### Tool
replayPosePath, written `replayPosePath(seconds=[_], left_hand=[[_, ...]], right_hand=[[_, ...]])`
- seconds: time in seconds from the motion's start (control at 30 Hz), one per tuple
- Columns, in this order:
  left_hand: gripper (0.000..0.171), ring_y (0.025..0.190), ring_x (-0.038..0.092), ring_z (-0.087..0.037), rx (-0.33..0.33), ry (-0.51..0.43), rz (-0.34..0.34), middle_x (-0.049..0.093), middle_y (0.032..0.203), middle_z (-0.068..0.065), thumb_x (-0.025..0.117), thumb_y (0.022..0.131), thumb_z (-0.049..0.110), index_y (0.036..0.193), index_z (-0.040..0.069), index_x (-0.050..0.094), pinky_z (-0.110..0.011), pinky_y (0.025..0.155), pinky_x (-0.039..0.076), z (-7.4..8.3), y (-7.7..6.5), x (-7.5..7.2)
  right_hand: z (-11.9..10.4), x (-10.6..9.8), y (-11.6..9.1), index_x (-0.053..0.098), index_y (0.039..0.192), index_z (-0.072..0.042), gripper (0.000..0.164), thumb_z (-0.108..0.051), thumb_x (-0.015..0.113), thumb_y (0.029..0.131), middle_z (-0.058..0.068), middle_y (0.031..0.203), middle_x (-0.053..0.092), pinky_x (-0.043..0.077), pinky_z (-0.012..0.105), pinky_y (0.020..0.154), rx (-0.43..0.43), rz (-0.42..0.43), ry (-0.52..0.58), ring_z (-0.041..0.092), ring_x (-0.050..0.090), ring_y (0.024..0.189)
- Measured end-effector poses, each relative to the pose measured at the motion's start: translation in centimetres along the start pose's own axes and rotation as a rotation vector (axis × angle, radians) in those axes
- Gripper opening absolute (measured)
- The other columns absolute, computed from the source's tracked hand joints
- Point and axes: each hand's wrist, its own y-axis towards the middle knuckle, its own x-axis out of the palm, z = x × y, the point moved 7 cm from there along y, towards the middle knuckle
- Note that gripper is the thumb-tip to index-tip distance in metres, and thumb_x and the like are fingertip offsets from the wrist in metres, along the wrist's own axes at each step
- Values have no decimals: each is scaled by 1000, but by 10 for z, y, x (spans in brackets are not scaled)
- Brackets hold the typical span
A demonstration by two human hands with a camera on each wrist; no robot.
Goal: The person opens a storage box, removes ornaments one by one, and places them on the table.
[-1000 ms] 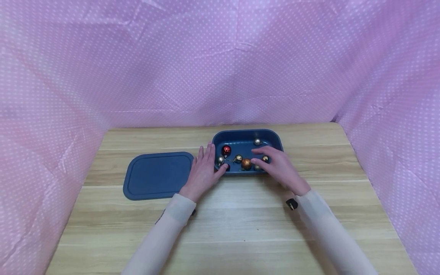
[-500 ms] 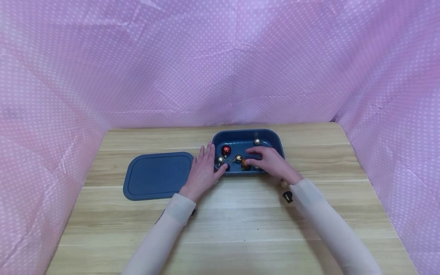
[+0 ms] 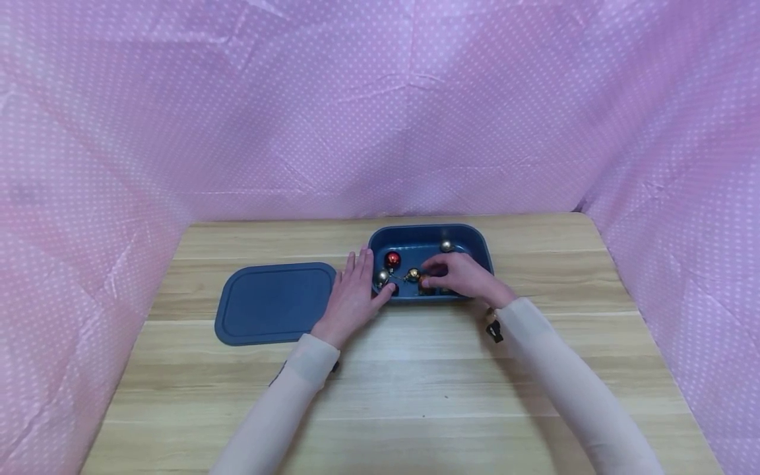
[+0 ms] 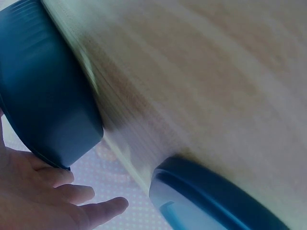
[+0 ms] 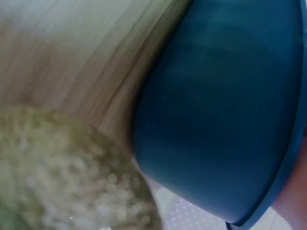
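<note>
A dark blue open box (image 3: 430, 228) holds several small Christmas baubles. My left hand (image 3: 353, 297) rests along its left end, fingers straight against the outside wall and thumb reaching over the near rim. In the left wrist view those fingers (image 4: 76, 194) lie by the box's rim. My right hand (image 3: 466, 276) reaches in over the near right side. Its thumb and fingers curl round an orange bauble (image 3: 423, 288), mostly hidden by them. Beside it lie a gold bauble (image 3: 413, 274), a red bauble (image 3: 392, 258) and a silvery bauble (image 3: 382, 276); another pale bauble (image 3: 446, 245) lies at the back.
The flat blue lid (image 3: 276, 303) lies on the wooden table (image 3: 386, 396) left of the box. A glittery gold ball (image 5: 62, 177) fills the near corner of the right wrist view, beside the box. Pink dotted cloth (image 3: 380, 132) hangs behind and on both sides.
My right hand has moved left and lower inside the box, from beside the orange bauble to round it. The left hand has stayed in place.
</note>
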Motion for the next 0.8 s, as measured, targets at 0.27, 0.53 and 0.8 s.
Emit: replayPosePath(seconds=[0.27,0.53,0.8], left_hand=[[92,159,7,-35,10,2,16,10,173,-12,48,103,62,166,6,11,-63,122,19,3,0,-2],[93,158,10,-36,17,9,25,11,173,-13,49,103,62,166,5,11,-63,122,20,3,0,-2],[93,159,7,-34,-1,2,11,8,173,-10,50,103,62,166,6,11,-62,122,18,1,0,-2]], right_hand=[[1,1,4,73,125,-7,37,-28,78,95,7,120,74,53,45,97,-18,-38,-55,22,67,110],[0,1,3,75,123,-8,32,-24,77,96,7,120,74,53,45,98,-29,-50,-61,22,66,110],[-1,-5,-5,75,124,-12,31,-27,75,97,5,121,73,53,47,95,-32,15,-8,23,65,110]])
